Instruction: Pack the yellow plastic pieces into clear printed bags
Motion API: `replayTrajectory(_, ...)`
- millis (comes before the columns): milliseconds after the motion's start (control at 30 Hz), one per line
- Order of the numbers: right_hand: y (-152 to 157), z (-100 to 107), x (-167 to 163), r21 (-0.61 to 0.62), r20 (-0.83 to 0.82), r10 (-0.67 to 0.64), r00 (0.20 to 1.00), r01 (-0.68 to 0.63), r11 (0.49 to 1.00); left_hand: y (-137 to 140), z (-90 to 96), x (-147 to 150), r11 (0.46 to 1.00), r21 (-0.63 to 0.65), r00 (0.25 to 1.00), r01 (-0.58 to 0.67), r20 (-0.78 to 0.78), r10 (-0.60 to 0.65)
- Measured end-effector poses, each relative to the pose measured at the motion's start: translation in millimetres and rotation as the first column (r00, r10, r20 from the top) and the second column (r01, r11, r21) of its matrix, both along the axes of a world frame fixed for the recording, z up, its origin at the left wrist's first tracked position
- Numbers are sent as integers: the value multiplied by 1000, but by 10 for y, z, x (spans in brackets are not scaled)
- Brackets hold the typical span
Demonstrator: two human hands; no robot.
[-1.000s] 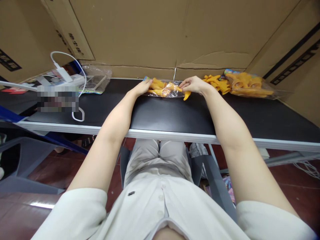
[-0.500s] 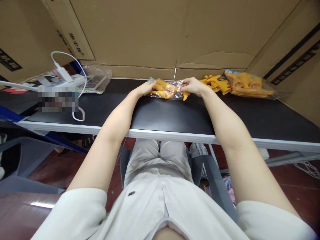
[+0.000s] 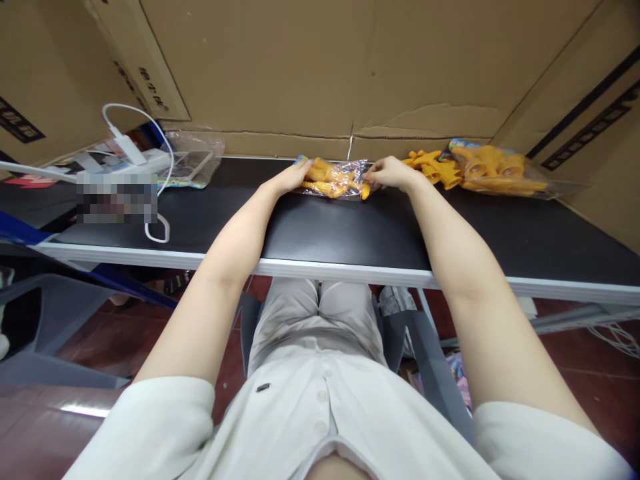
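A clear plastic bag [image 3: 345, 179] with yellow-orange plastic pieces in it lies flat on the black table, a coloured strip showing at its left end. My left hand [image 3: 294, 177] grips that left end, thumb on top. At the bag's right end, my right hand [image 3: 387, 175] has its fingers closed together against the plastic edge. A curved yellow piece [image 3: 365, 192] lies at this end, just below the right fingertips; whether it is fully inside the bag I cannot tell.
Loose yellow pieces [image 3: 435, 167] lie right of my right hand, beside another filled bag [image 3: 500, 172]. On the left are a flat clear package [image 3: 193, 163], a white power strip [image 3: 145, 163] and a white cable [image 3: 173, 160]. Cardboard [image 3: 280, 73] walls the table's back.
The curved yellow piece has shifted slightly left, further in toward the bag. My right fingers have drawn back a little to the right and curled more. My left hand stays put.
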State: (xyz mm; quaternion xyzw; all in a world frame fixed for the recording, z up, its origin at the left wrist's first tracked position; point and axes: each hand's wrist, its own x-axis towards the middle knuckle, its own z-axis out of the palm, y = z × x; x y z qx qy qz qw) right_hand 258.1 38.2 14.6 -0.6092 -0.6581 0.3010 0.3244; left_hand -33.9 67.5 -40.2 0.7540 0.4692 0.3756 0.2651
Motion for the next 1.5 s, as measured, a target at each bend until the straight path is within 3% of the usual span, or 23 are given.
replayTrajectory(267, -13, -47, -80, -79, -178, 36, 983, -51, 996, -139, 89, 52, 998, -54, 999, -10, -53, 7)
replayTrajectory(500, -93, -32, -188, -97, -268, -77, 960, 52, 994, -91, 78, 32, 997, -64, 998, -34, -53, 30)
replayTrajectory(667, -101, -17, -206, -115, -343, -147, 928, 114, 987, -57, 49, 18, 999, -40, 998, 29, -49, -31)
replayTrajectory(833, -100, 11, -195, -139, -373, -114, 921, 66, 988, -32, 28, 3, 1000, -15, 997, 12, -79, -13)
replayTrajectory(1000, -84, 27, -205, -65, -427, -58, 902, 33, 997, -74, 71, 30, 999, -38, 997, 8, -73, -10)
replayTrajectory(1200, -166, 54, -263, -139, -460, 4, 888, -76, 987, -193, 120, 81, 997, -69, 996, -43, -80, 38)
replayTrajectory(1333, -171, 54, -291, -108, -480, -14, 877, -43, 993, -233, 144, 79, 994, -24, 992, -111, -69, 109)
replayTrajectory(1500, -132, 24, -277, -122, -481, -29, 876, -34, 992, -290, 227, 109, 992, 108, 996, -67, -55, 74)
